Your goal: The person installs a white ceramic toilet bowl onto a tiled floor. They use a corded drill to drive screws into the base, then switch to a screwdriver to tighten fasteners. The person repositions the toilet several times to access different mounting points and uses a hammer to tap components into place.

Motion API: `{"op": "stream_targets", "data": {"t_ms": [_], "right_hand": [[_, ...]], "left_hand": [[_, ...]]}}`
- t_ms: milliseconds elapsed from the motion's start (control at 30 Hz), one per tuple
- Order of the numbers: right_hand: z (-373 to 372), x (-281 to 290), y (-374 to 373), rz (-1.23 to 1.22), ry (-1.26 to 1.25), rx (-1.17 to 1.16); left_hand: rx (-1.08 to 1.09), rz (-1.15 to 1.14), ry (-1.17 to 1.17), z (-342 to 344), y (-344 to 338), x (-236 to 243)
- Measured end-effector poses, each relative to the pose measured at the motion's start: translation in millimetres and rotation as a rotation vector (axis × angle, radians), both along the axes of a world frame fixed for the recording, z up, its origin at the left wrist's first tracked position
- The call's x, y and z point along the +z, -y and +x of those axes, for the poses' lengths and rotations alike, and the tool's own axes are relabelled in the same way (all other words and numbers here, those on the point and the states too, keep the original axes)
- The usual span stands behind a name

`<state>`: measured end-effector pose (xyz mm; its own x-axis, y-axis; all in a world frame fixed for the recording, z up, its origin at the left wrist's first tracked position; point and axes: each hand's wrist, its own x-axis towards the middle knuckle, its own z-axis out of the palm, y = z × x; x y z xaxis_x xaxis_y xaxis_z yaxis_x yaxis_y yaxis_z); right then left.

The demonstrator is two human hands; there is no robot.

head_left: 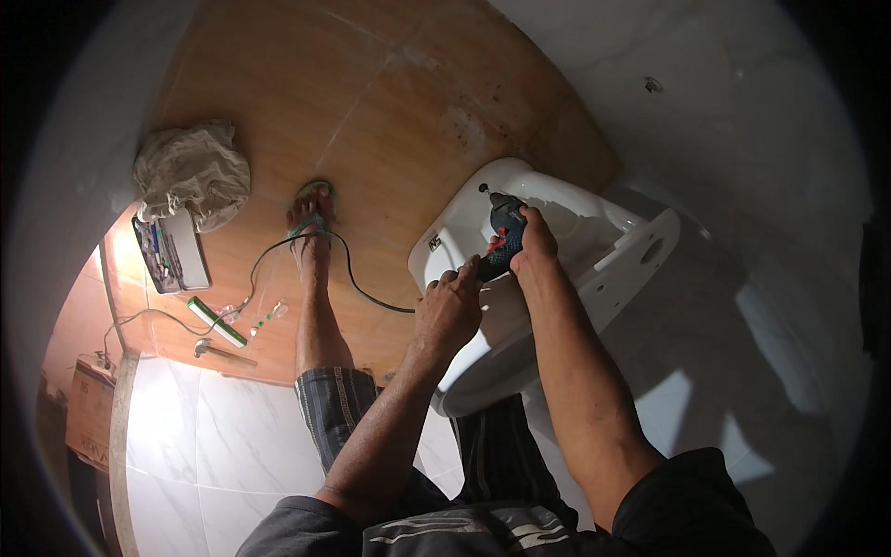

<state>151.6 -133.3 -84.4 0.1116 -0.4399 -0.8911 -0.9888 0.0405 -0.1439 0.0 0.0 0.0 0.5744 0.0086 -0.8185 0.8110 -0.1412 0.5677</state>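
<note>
A white ceramic washbasin point(447, 215) lies tilted between my legs and the wall, its flat side with holes facing right. Over it I hold a dark blue power drill point(502, 262) with red parts, its front end pointing up and away from me. A small dark round spot or tip shows just past the drill's front, and I cannot tell whether it touches the basin. My right hand point(536, 245) is wrapped round the drill's body. Closed on its rear end is my left hand point(449, 310). The drill's dark cable point(348, 265) runs out to the left from beside my left wrist.
On the brown tiled floor at left lie a crumpled beige cloth point(193, 172), an open tool case point(192, 255), a green-and-white narrow box point(217, 322), a small clear packet point(269, 317) and a hammer point(223, 353). My sandalled foot point(313, 209) stands near the cable. A cardboard box point(90, 408) sits far left.
</note>
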Motion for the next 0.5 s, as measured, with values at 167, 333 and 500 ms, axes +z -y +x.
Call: {"op": "stream_targets", "data": {"t_ms": [167,333,500], "right_hand": [[0.7,1.9,-5.9,-0.024,-0.007,-0.029],[0.6,-2.4,-0.1,0.026,-0.016,-0.044],[2.9,-5.4,5.8,0.026,-0.014,-0.038]], "left_hand": [[-0.015,-0.023,-0.017,2.5,-2.6,-0.3],[-0.012,-0.003,-0.027,3.2,-1.1,-0.6],[0.011,-0.011,-0.013,4.1,-2.3,0.9]]}}
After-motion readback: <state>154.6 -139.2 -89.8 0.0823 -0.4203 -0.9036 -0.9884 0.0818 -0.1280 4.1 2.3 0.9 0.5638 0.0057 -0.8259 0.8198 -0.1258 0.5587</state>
